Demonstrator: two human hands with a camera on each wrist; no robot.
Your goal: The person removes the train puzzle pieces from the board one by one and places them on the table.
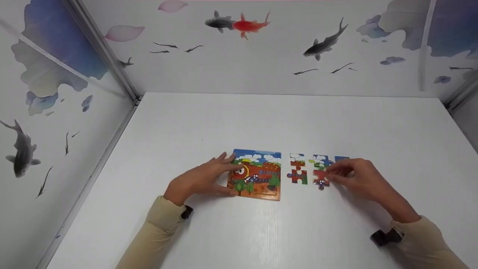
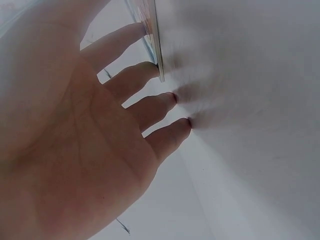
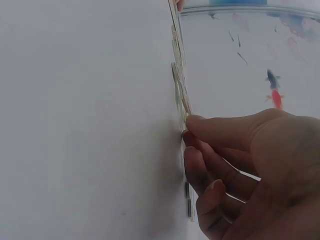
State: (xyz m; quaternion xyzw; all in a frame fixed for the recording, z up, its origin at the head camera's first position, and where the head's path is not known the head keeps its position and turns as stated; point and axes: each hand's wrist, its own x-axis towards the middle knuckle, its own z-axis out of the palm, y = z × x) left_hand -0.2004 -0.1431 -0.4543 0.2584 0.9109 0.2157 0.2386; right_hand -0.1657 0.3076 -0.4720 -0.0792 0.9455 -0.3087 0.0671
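The puzzle (image 1: pixel 260 173) lay between the hands, with loose pieces (image 1: pixel 298 176) just to its right. The left hand (image 1: pixel 201 177), fingers spread wide, touched its left edge. The right hand (image 1: pixel 356 177) pinched a red piece (image 1: pixel 320 177) between thumb and fingertip, its other fingers curled, partly hiding a blue piece (image 1: pixel 341 158).

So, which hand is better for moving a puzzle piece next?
Probably the right hand: it seems to pinch a red piece by its edge, with other pieces close by. The left hand touches the picture board on its far side.
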